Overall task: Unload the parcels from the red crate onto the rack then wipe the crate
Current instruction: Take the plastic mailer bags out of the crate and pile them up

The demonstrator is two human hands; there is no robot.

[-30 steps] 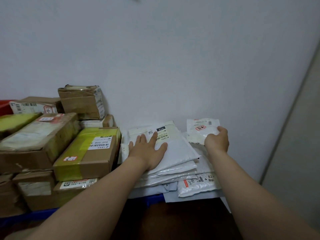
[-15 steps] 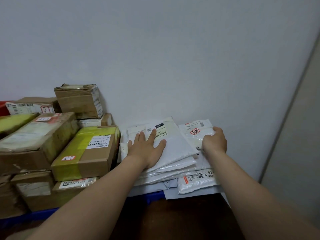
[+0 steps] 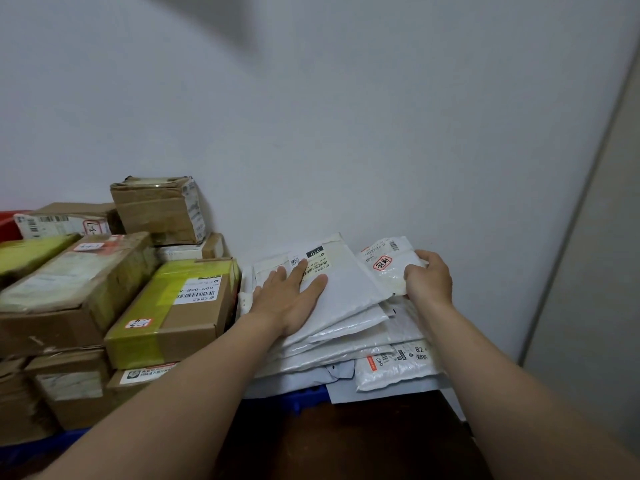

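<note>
The left hand (image 3: 291,296) is lying with straight, spread fingers (image 3: 301,271), pressing flat on the top mailer (image 3: 346,289) of the white stack. The right hand (image 3: 431,282) is curling its fingers (image 3: 429,259) round the near edge of a small parcel (image 3: 384,268) with a red-bordered sticker, and this parcel is resting on the stack at about two o'clock from the left hand.

To seat it well, the right hand should be sliding the small parcel fully onto the pile and toward the wall, since the lower mailers are already jutting past the blue rack (image 3: 304,400) edge at six o'clock. The left palm should be pinning the slippery stack until the parcel is lying flat, and only then lifting.

Counting: two hands are working. At least seven white mailers are showing, the small parcel included, though the lower layers are hard to separate. At nine o'clock about nine cardboard boxes (image 3: 173,306) are sitting in tiers. One red sliver, probably the red crate (image 3: 7,223), is showing at the far nine o'clock edge of the view.
</note>
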